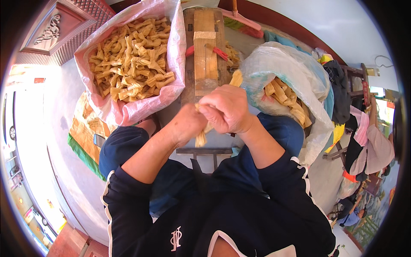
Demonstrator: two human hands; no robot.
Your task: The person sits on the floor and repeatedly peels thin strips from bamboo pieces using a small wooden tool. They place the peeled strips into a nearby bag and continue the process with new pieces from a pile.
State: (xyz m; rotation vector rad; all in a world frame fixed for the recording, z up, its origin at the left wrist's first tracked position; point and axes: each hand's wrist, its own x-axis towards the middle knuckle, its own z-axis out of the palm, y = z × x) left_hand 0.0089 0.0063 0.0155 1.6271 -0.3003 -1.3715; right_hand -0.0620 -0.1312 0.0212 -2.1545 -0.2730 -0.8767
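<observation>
My left hand (188,123) and my right hand (229,107) meet in front of my knees, both closed on one yellowish, pleated strip (201,140). One end hangs below my fingers and another sticks up beyond my right knuckles; the middle is hidden in my grip. Motion blurs my left hand. Beyond it stands a pink woven sack (110,110), rolled open and full of knotted yellow strips (138,61). To the right, a white woven sack (285,59) lies open with longer flat strips (284,96) showing at its mouth.
A wooden bench (189,77) with a wood block (205,64) and red band (220,54) stands ahead. A broom (244,22) lies behind it. A phone (99,140) rests by my left knee. Clothes (369,144) hang at right; a person (351,215) is farther off.
</observation>
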